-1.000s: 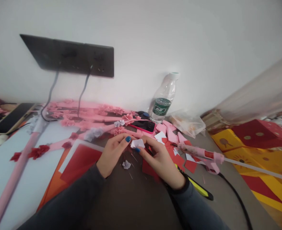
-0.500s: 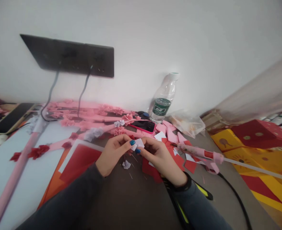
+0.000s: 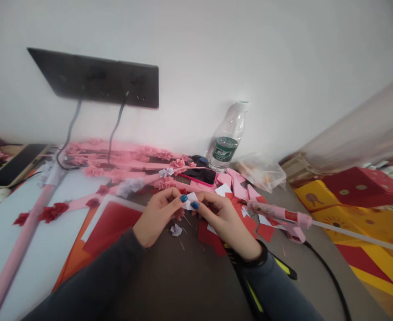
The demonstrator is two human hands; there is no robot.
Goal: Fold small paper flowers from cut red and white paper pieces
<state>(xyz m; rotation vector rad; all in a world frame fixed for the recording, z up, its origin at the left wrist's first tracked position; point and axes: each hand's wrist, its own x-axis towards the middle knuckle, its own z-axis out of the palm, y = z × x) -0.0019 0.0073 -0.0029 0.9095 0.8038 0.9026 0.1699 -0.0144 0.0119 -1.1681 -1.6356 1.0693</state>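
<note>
Left hand (image 3: 158, 216) and right hand (image 3: 228, 223) share one white paper (image 3: 190, 201)

Each hand has thumb and fingertips closed on the paper, one from either side, over the table (image 3: 173, 285). Gripping it from opposite sides probably steadies so small a folded piece and leaves its upper faces to the thumbs. Just below, a white flower (image 3: 176, 230) lies on the table, seemingly clear of the fingers yet within easy reach. Beyond the right hand, the glue gun (image 3: 276, 213) lies by the red cards (image 3: 266, 232), its cord (image 3: 336, 285) running off to the right, which likely keeps it from tangling with the arms. A bottle (image 3: 226, 145) stands near the wall (image 3: 283, 67), perhaps to spare working room.
</note>
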